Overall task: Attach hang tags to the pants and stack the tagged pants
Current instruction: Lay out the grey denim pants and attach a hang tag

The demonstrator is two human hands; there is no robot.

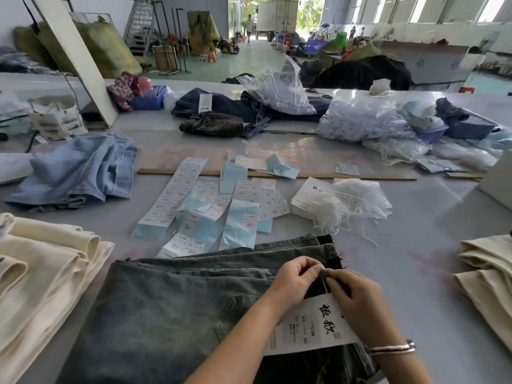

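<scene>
Grey washed denim pants (171,300) lie folded at the table's near edge. At their waistband my left hand (293,281) and my right hand (357,303) meet, both pinching a small belt loop or button with a thin white string. A white hang tag (310,325) with black characters hangs from that string and lies on the pants under my wrists. A bag of white tags and loose strings (340,200) sits beyond the pants to the right.
Cream pants are stacked at the left (47,261) and right (487,273) edges. Label sheets (210,206) spread across the middle, light blue jeans (80,170) lie at the left, dark jeans (221,112) and plastic bags (360,117) at the back.
</scene>
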